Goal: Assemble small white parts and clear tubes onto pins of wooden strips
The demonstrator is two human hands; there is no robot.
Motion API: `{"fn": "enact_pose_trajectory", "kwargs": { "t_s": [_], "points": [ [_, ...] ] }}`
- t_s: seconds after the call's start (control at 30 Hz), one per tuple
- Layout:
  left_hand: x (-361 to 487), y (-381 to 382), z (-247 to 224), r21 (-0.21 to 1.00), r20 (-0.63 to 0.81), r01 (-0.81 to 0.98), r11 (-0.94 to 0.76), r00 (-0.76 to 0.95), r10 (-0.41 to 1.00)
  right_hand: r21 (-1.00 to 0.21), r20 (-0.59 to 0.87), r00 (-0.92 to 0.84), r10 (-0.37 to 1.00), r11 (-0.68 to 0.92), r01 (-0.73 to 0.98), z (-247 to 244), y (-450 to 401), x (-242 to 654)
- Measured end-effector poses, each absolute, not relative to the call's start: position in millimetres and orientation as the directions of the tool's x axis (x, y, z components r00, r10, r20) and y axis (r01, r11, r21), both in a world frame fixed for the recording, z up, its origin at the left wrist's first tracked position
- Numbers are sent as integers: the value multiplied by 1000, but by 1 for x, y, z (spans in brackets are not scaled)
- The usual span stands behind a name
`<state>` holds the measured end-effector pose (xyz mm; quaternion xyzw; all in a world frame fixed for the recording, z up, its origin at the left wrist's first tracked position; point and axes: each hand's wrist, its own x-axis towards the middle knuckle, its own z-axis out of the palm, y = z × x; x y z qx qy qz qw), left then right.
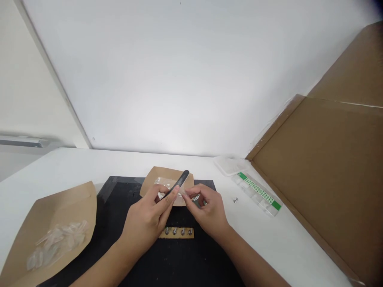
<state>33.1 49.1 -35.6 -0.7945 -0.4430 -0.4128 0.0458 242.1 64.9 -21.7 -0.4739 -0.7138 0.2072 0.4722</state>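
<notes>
My left hand (149,213) grips a black nail file (183,178), which slants up to the right. Beside it, my right hand (208,207) has its thumb and fingertips pinched on what looks like a small clear false nail tip, mostly hidden by the fingers. Both hands are over the near edge of a small brown paper tray (169,172) holding little white pieces. Below them, a wooden strip (178,236) with several metal posts lies on a black board (179,263); my left hand covers its left end.
A larger paper tray (68,199) at left holds several clear nail tips (60,243). At right lie a small metal piece (235,200), a clear case with a green-edged label (260,191) and a translucent lid (229,165). Cardboard (323,171) stands along the right side.
</notes>
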Motion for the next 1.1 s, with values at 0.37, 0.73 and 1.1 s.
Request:
{"fn": "enact_pose_trajectory", "kwargs": {
  "t_s": [0.37,0.73,1.1],
  "points": [
    [33,56,-35,413,700,627,-660,245,671,-990,120,-255,959,95,-108,-21,70,243],
    [34,54,-28,482,737,482,-732,228,636,-997,45,-364,930,20,-73,-18,70,247],
    [36,54,-26,536,716,429,-727,225,660,-989,105,-319,942,133,68,-13,63,242]
  ]
}}
